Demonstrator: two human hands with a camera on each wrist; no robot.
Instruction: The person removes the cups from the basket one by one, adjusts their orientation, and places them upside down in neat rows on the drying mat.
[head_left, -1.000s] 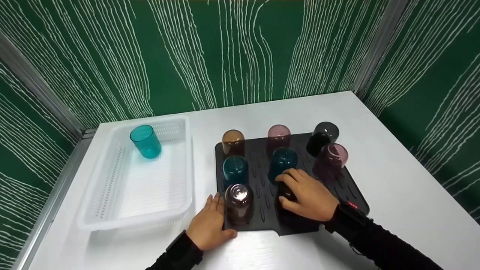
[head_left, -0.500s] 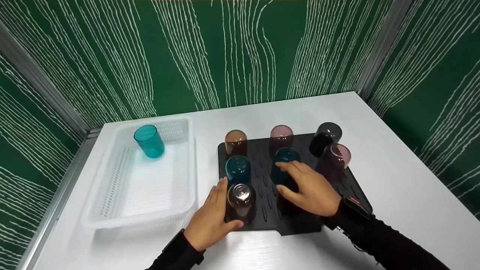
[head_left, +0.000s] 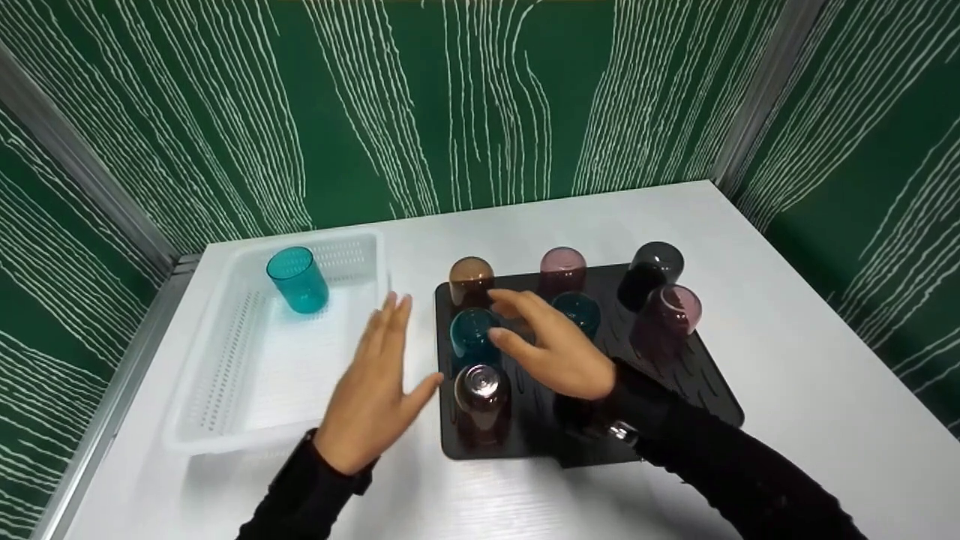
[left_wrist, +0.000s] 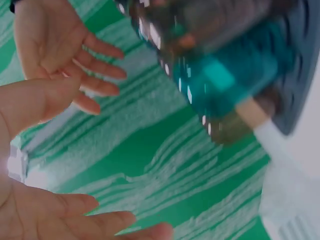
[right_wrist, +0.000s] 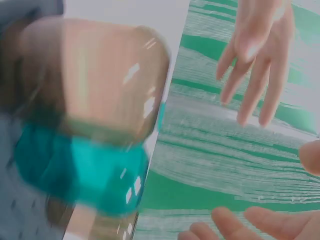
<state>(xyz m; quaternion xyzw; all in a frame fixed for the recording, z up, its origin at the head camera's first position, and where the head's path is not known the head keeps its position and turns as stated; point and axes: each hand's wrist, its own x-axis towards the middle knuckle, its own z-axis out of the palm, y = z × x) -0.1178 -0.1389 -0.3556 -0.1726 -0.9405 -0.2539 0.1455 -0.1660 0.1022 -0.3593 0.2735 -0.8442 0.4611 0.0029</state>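
My left hand (head_left: 375,386) is raised with straight fingers between the white basket (head_left: 180,405) and the black drying mat (head_left: 540,442), holding nothing. My right hand (head_left: 559,345) hovers over the mat, fingers relaxed and spread from the thumb. A teal glass (head_left: 471,334) lies closest to its fingertips; the right wrist view shows the hand (right_wrist: 270,222) apart from the glasses. In front stands a brown glass (head_left: 480,420). Behind the right hand a second teal glass (head_left: 579,306) is partly covered. Under the right wrist a dark glass (head_left: 574,412) is mostly hidden. These glasses stand upside down.
An amber glass (head_left: 471,277), a pink glass (head_left: 562,266), a grey glass (head_left: 660,259) and a purple glass (head_left: 671,315) also stand inverted on the mat. One teal glass (head_left: 300,285) stands mouth up in the basket. Green patterned panels (head_left: 480,112) enclose the white table (head_left: 810,360).
My left hand has lifted away from the brown glass and moved left toward the basket. The right hand has come off the front dark glass and shifted up and left. The glasses stay put.
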